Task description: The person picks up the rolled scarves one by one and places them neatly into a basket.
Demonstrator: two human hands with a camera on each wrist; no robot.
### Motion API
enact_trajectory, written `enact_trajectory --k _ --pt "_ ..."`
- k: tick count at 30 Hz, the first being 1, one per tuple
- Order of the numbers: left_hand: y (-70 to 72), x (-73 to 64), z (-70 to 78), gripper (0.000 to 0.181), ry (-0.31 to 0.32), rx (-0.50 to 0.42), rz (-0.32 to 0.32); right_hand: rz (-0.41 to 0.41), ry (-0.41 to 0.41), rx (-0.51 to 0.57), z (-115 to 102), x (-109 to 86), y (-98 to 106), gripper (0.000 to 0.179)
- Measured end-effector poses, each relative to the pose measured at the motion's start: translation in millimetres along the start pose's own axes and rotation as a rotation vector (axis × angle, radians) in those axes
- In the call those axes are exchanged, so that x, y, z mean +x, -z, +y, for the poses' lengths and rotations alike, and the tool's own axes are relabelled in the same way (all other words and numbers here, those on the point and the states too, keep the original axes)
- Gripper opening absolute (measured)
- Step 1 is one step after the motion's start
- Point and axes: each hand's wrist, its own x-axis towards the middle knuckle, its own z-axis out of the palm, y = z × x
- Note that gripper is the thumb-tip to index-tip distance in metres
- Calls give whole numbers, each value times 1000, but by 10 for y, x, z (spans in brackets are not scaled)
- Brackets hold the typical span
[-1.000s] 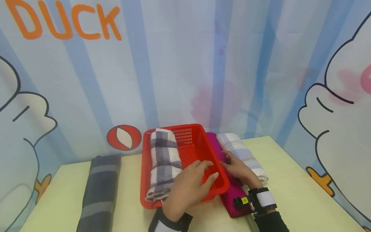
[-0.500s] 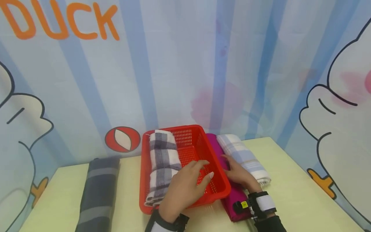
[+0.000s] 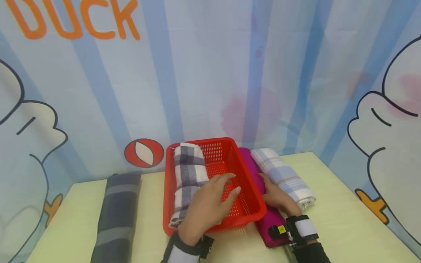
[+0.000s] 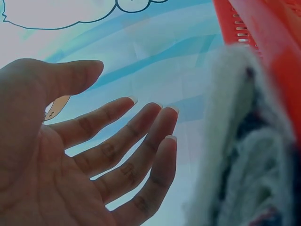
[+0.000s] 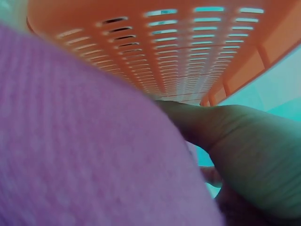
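Magenta roll [image 3: 269, 221] lay on the table [image 3: 332, 208], just right of the red basket [image 3: 247, 171]. Right hand [image 3: 279, 196] gripped it, thumb on the basket side. Pale plaid roll [image 3: 284, 175] sat beyond. Left hand [image 3: 206, 206], fingers wide and holding nothing, hovered near the checked roll [image 3: 189, 171] inside the basket.

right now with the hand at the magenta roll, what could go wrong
The magenta roll lies close beside the basket, so lifting it could catch the rim or nudge the basket.

The blue-white roll is close on the other side; the right hand's fingers might push it askew.

The left hand holds nothing, so if the right lifts alone, an end of the magenta roll could sag or come unrolled.
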Motion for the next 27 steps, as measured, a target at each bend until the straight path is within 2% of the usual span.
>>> enact_trajectory --k 6,10,16,19,27 --pt "10 -5 -31 51 15 -6 7 -36 -40 75 60 -5 -8 95" --pt "10 -10 -40 52 21 -7 1 -52 -24 144 87 13 -6 90" --pt "35 -14 -59 52 17 -9 2 -81 12 312 163 66 3 84" --pt "53 -8 -71 52 12 -16 5 -103 4 396 182 78 22 85" --pt "52 2 -87 50 15 -15 -12 -155 -91 666 166 48 70 82"
